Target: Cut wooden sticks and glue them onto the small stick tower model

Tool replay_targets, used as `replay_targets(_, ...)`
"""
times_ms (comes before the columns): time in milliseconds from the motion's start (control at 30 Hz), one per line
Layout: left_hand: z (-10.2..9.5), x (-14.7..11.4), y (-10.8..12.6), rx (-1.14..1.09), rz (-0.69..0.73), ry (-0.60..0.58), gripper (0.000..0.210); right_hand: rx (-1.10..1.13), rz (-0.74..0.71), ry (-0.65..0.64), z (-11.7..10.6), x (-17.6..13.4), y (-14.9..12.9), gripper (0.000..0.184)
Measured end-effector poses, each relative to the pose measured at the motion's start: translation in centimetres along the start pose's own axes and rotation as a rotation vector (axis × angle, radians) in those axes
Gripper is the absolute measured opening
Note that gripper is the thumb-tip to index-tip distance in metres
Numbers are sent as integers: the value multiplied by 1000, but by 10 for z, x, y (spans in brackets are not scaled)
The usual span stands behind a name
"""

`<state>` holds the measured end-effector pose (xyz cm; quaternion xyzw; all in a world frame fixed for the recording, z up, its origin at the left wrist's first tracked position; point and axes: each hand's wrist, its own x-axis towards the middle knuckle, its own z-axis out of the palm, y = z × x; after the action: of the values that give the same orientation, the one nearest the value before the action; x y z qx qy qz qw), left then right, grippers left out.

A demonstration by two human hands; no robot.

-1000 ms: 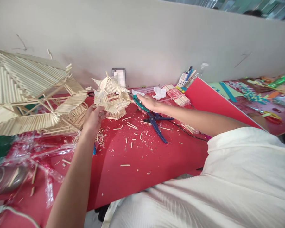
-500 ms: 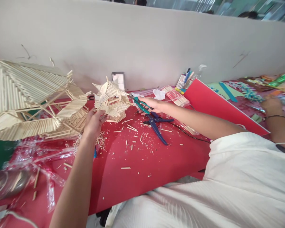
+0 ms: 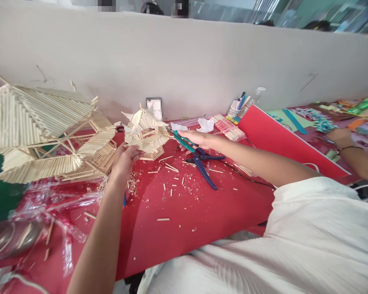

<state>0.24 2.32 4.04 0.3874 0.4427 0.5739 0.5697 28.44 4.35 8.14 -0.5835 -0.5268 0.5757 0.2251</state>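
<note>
1 large stick model [image 3: 49,114] stands leftmost on the red table [image 3: 178,245]. Next, the left hand [image 3: 124,158] touches the near left edge of the small stick model [image 3: 149,143], mid-table; whether its fingers pinch, I cannot tell. Green-handled cutters [image 3: 186,144], tips at that model's right edge, are gripped in the right hand [image 3: 196,138]. Blue-handled pliers [image 3: 205,174] lie just below; farther right leans 1 red board [image 3: 282,141].

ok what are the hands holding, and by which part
Right hand: the green-handled pliers, by the handles. Left hand touches the small stick house at its lower left; gripped or steadied, can't tell.
</note>
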Motion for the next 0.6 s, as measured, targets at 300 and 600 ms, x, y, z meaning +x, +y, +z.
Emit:
replay_targets(300, 1, -3, 1, 9, 15, -13, 36, -176, -56, -6, 0, 0, -2, 46)
replay_targets(600, 0, -1, -1, 1, 16, -21, 35, -183, -141, 34, 4, 4, 5, 52)
